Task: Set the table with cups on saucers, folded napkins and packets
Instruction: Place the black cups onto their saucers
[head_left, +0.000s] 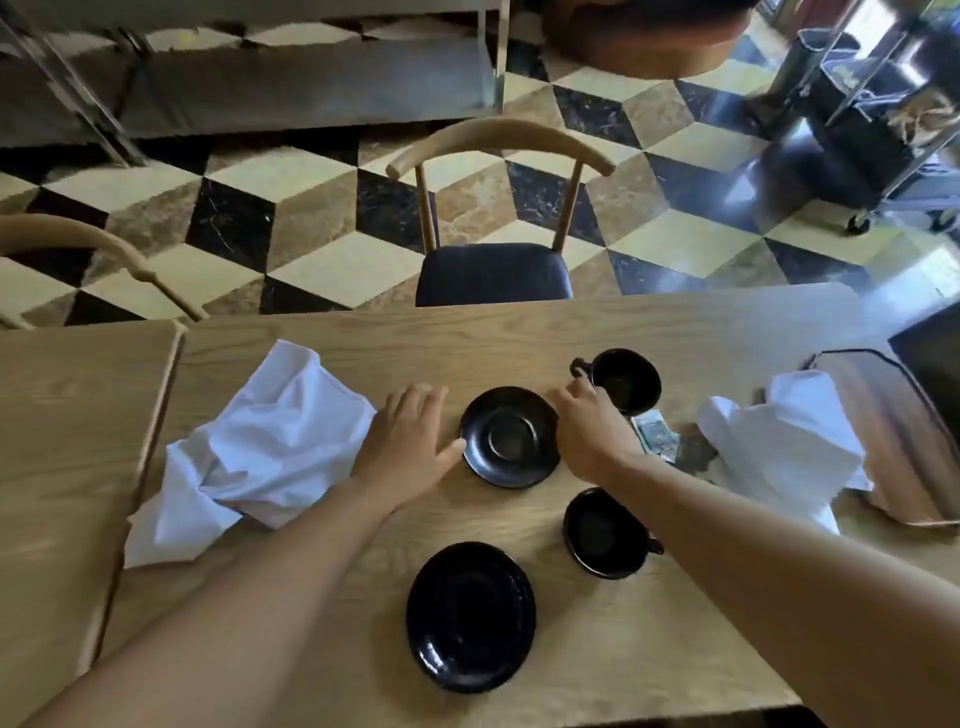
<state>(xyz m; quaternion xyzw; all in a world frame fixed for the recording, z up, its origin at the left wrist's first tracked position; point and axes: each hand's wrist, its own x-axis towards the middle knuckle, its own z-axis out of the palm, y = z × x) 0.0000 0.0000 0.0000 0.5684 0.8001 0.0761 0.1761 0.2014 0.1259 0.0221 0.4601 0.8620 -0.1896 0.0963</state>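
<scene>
So the person is mid-way through pairing the far cup (626, 381) with the far saucer (510, 436). The right hand (592, 431) has its grip pinched on the cup near the handle side, with the cup just beyond and to the right of the saucer; whether it's lifted or on the tabletop (597, 649) is hard to tell. The left hand (410, 441) lies flat with fingers straight, thumb touching the saucer's left rim, holding nothing.

Best bet is probably to keep that thumb steadying the saucer, bring the cup over level and lower it into the centre well, not the sloped rim.

Near cup (605, 532) and near saucer (470, 616) sit apart, both napkins (260, 447) unfolded, packets (657, 439) by the right wrist.
</scene>
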